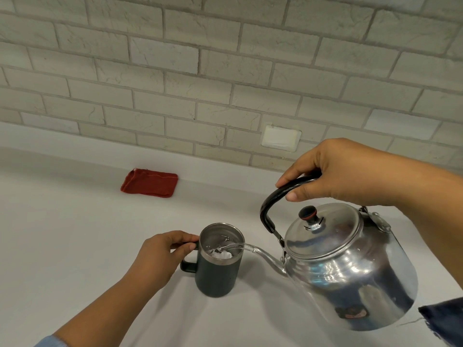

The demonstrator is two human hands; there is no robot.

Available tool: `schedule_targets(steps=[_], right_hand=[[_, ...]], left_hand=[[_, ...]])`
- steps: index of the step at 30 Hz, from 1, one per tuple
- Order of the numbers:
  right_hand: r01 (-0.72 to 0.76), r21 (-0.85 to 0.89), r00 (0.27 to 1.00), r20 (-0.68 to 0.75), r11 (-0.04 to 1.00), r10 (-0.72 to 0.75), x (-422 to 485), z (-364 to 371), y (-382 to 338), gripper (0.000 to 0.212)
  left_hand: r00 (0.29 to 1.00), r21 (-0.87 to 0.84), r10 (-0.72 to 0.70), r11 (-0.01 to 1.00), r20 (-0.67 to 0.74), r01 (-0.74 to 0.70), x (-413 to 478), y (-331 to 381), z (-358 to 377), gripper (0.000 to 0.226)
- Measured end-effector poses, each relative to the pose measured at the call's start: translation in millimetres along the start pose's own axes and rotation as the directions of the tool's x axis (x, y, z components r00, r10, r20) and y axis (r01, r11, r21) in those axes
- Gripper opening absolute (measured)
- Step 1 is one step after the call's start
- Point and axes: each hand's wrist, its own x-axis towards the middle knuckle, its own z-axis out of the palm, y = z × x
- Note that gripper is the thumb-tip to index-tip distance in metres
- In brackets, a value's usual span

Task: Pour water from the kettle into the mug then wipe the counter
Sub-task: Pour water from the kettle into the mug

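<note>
While the left hand grips the mug handle, the right hand, fingers wrapped round the tilted kettle handle, pours water.

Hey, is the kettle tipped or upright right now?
Tipped. The kettle leans spout-down toward the mug, and water streams into it.

I note the kettle as glossy polished metal. The mug looks matt dark outside, with a bare steel rim. The cloth appears coarse red fabric.
</note>
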Motion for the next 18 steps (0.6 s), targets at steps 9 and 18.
schedule_targets(steps=[9,18], right_hand=[[0.016,0.008,1.000,-0.014,1.000,-0.016,1.5,0.3,1.3,0.023],[0.002,0.109,0.998,-0.060,0.994,0.004,-0.2,6.7,10.4,0.022]], left_hand=[[1.000,-0.008,-0.009,1.000,-0.004,0.009,-0.8,0.6,0.0,0.021],[1.000,-0.012,-0.015,1.000,-0.003,0.015,-1.8,1.4,-0.1,0.023]])
